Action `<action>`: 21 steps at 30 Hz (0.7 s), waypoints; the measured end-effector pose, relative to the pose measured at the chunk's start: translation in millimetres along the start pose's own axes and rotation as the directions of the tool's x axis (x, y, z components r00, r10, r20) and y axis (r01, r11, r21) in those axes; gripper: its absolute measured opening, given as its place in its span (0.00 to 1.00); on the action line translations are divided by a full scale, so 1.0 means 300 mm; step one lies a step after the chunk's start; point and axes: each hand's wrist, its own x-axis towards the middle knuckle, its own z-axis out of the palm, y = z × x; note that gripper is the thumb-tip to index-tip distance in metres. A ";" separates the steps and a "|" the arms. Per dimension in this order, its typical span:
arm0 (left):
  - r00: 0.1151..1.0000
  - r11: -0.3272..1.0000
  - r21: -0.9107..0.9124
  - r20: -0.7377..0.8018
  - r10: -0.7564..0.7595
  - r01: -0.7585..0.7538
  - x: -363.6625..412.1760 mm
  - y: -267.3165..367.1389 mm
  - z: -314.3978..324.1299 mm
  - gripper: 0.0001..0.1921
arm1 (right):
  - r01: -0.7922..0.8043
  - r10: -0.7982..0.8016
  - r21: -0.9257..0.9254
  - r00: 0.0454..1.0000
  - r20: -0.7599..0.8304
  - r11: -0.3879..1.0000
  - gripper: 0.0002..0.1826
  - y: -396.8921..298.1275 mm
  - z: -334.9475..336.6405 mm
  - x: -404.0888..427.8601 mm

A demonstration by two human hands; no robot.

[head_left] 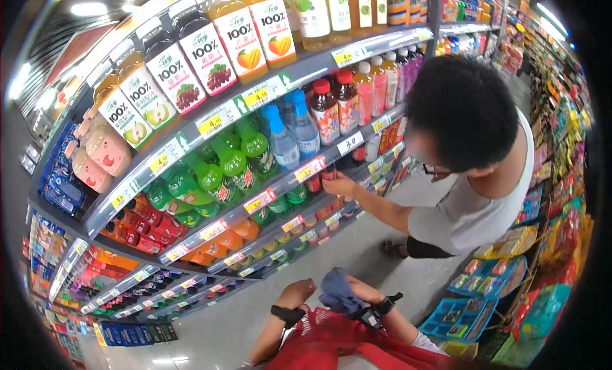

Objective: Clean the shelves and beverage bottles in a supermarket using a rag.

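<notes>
My left hand is raised in front of my red garment, near the bottom middle, with a black band on the wrist. It looks empty, though its fingers are blurred and partly turned away. To its right, my right hand holds a crumpled blue-grey cloth; a dark watch is on that wrist. Both hands are over the floor, apart from the drink shelves. Beyond them, green soda bottles, blue-capped clear bottles and large juice bottles stand in rows on the shelves.
At the right, a person in a light sleeveless top reaches a hand to a dark bottle on a lower shelf. Price labels line the shelf edge. Blue trays of packets stand along the right side of the aisle. A printed blue box is at lower left.
</notes>
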 end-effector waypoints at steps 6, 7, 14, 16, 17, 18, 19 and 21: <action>0.982 0.994 0.067 0.173 0.075 -0.088 0.102 -0.003 0.104 0.11 | 0.048 -0.005 0.135 0.953 -0.302 0.990 0.17 0.153 0.029 -0.185; 0.985 0.993 0.059 0.150 0.090 -0.100 0.099 -0.022 0.130 0.11 | 0.035 0.010 0.147 0.954 -0.300 0.989 0.17 0.154 0.042 -0.212; 0.975 0.903 -0.399 0.206 -0.077 0.156 0.242 -0.292 0.286 0.15 | 0.016 -0.016 -0.001 0.961 -0.277 1.000 0.16 0.055 0.020 -0.206; 0.992 0.800 -0.593 0.121 -0.023 0.090 0.261 -0.434 0.360 0.15 | 0.073 -0.109 -0.114 0.931 -0.349 0.991 0.16 0.028 0.018 -0.192; 0.985 0.849 -0.522 0.170 0.016 0.076 0.258 -0.559 0.426 0.15 | 0.070 -0.107 -0.125 0.942 -0.319 0.990 0.16 0.013 0.012 -0.177; 0.977 0.890 -0.451 0.209 0.040 0.060 0.239 -0.691 0.488 0.15 | 0.045 -0.071 -0.102 0.961 -0.268 0.994 0.16 -0.001 -0.008 -0.157; 0.971 0.925 -0.378 0.236 0.046 0.048 0.198 -0.818 0.539 0.15 | 0.012 -0.027 -0.079 0.979 -0.200 0.997 0.16 -0.018 -0.029 -0.137; 0.968 0.945 -0.316 0.251 -0.008 0.090 0.194 -0.785 0.552 0.14 | -0.015 -0.009 -0.148 0.987 -0.160 0.989 0.16 -0.091 -0.085 -0.111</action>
